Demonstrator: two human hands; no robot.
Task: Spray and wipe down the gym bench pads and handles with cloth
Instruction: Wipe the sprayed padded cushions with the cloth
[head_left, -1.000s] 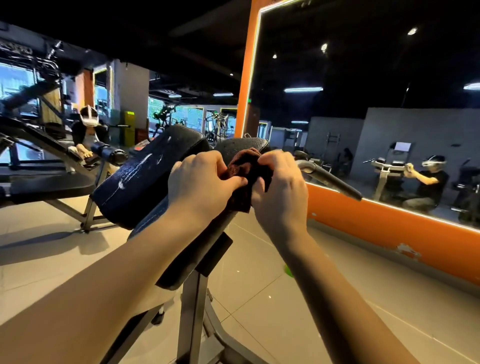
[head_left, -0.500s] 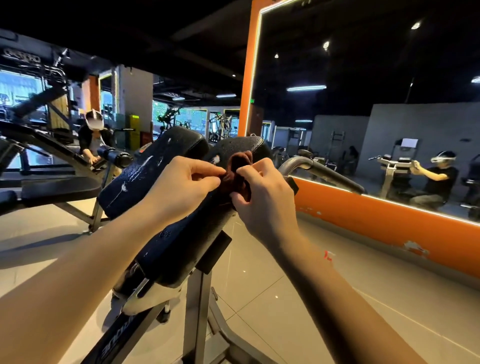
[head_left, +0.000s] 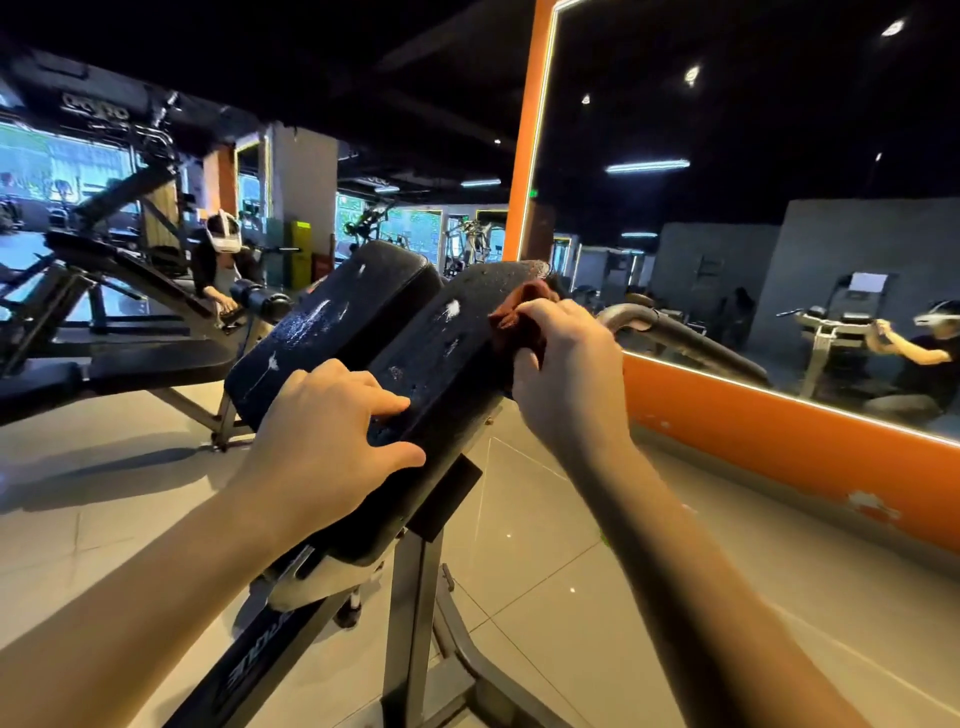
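I keep my right hand's (head_left: 566, 364) fingers clamped on the bunched red cloth (head_left: 519, 317) at the top right edge of the wet, spray-flecked black pad (head_left: 447, 358), which slopes down toward me below-left of the cloth, while my left hand (head_left: 332, 441) presses its lower end, fingers straight.

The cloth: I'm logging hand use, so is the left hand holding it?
No, the right hand grips the cloth; the left hand rests bare on the pad.
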